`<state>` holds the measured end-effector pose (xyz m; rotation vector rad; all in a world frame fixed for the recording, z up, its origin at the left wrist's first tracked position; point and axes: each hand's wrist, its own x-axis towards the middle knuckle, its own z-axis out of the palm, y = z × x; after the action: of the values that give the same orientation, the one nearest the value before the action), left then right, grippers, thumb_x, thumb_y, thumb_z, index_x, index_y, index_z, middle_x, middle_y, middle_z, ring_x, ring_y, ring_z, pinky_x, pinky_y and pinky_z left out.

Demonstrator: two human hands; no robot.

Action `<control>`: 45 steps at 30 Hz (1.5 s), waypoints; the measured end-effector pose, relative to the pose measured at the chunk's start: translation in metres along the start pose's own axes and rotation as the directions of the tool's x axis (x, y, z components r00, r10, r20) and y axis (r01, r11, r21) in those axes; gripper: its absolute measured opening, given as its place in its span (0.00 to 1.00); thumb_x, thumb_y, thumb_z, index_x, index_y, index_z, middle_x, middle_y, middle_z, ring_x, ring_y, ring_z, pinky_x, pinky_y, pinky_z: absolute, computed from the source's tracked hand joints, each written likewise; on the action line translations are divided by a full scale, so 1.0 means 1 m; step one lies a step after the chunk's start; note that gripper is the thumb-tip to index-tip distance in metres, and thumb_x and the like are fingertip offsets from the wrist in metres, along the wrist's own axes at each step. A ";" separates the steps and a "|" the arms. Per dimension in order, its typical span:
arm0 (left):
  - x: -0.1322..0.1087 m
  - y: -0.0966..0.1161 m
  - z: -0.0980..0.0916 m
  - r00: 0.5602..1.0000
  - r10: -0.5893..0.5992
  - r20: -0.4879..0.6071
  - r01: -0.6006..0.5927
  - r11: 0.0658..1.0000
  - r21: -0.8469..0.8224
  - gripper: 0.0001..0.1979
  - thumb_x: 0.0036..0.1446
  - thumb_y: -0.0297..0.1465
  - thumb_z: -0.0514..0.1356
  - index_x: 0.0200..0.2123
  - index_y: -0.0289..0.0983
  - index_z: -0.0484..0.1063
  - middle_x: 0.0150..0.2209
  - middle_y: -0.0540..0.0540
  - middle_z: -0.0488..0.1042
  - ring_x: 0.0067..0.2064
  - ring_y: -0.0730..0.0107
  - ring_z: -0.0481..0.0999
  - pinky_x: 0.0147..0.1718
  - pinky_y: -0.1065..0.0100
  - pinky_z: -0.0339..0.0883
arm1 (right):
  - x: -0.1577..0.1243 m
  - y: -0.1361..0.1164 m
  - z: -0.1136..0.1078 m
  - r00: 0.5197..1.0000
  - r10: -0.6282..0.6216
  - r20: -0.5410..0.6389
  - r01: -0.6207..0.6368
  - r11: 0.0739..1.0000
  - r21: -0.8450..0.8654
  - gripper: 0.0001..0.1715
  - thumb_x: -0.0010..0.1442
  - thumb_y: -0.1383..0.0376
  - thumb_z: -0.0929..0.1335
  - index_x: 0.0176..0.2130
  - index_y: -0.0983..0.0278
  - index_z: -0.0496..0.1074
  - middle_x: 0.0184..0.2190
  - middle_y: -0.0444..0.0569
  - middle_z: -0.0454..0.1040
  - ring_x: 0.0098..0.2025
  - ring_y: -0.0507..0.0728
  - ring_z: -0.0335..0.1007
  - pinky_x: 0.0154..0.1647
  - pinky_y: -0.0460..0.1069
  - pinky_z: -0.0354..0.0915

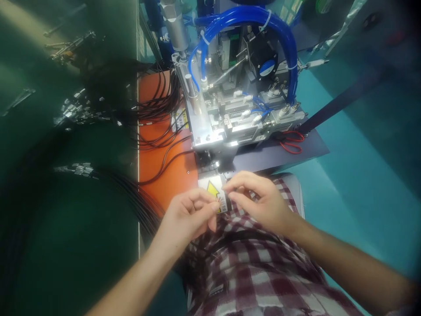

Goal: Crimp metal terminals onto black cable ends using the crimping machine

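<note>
My left hand (pixel 188 216) and my right hand (pixel 259 199) meet just in front of a metal machine (pixel 226 109), over a white label with a yellow arrow (pixel 213 189). Both hands have their fingertips pinched together, nearly touching each other. What they pinch is too small to make out; it may be a thin black cable. A bundle of black cables (pixel 230 239) lies across my lap on checked red-and-white cloth (pixel 256 272).
Many black cables with metal ends (pixel 98 105) spread over the green bench at left and across an orange mat (pixel 154 162). Blue air hoses (pixel 250 17) arch over the machine. Red-handled scissors (pixel 291 141) lie on a dark sheet at right.
</note>
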<state>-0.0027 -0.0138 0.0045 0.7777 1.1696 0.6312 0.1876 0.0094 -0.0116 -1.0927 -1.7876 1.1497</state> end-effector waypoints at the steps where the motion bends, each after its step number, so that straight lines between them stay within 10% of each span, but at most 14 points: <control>1: 0.000 0.000 0.000 1.000 0.001 -0.003 -0.001 1.000 0.003 0.11 0.55 0.36 0.64 0.30 0.34 0.70 0.17 0.51 0.72 0.13 0.86 0.53 0.13 0.80 0.41 | -0.003 0.000 0.001 0.999 -0.031 -0.008 0.031 1.000 -0.001 0.09 0.61 0.72 0.66 0.40 0.62 0.75 0.36 0.48 0.74 0.34 0.52 0.69 0.31 0.46 0.67; 6: 0.001 0.000 0.000 1.000 0.022 -0.017 -0.022 0.999 0.043 0.10 0.55 0.36 0.64 0.30 0.34 0.72 0.17 0.52 0.72 0.14 0.86 0.55 0.14 0.81 0.44 | -0.012 0.002 0.005 0.981 -0.196 0.005 0.196 0.980 -0.034 0.17 0.62 0.75 0.65 0.46 0.62 0.75 0.40 0.50 0.75 0.39 0.53 0.73 0.40 0.48 0.71; 29: -0.004 -0.003 0.009 0.962 0.224 -0.154 -0.189 0.959 0.213 0.07 0.54 0.34 0.65 0.34 0.37 0.76 0.19 0.52 0.73 0.18 0.79 0.65 0.16 0.78 0.56 | -0.024 -0.003 0.009 0.986 -0.156 -0.061 0.148 0.981 -0.122 0.19 0.62 0.74 0.65 0.51 0.61 0.71 0.39 0.49 0.74 0.39 0.52 0.73 0.37 0.46 0.71; 38: -0.004 -0.006 0.012 0.930 0.291 -0.223 -0.233 0.939 0.254 0.06 0.54 0.34 0.64 0.33 0.37 0.76 0.20 0.52 0.72 0.20 0.76 0.67 0.18 0.75 0.59 | -0.040 0.015 0.003 0.920 -0.377 0.109 0.369 0.735 -0.568 0.22 0.61 0.75 0.63 0.51 0.60 0.74 0.40 0.49 0.80 0.35 0.54 0.74 0.33 0.50 0.62; 42: -0.004 -0.007 0.010 0.936 0.270 -0.225 -0.220 0.949 0.224 0.07 0.55 0.35 0.64 0.35 0.38 0.76 0.20 0.52 0.72 0.18 0.78 0.65 0.15 0.76 0.54 | -0.035 0.015 0.010 0.972 -0.234 -0.019 0.210 0.905 -0.370 0.17 0.61 0.74 0.63 0.45 0.60 0.76 0.38 0.49 0.80 0.34 0.54 0.74 0.32 0.49 0.65; 45: -0.003 -0.008 0.010 0.933 0.277 -0.228 -0.220 0.944 0.247 0.07 0.55 0.35 0.64 0.35 0.38 0.75 0.21 0.52 0.72 0.20 0.78 0.66 0.16 0.76 0.55 | -0.024 0.002 0.015 0.979 0.117 -0.164 -0.126 0.991 -0.042 0.06 0.59 0.69 0.68 0.35 0.62 0.76 0.28 0.46 0.77 0.27 0.52 0.70 0.24 0.46 0.63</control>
<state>0.0066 -0.0234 0.0018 1.0664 1.4084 0.8457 0.1835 -0.0164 -0.0216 -1.3039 -1.6525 1.0577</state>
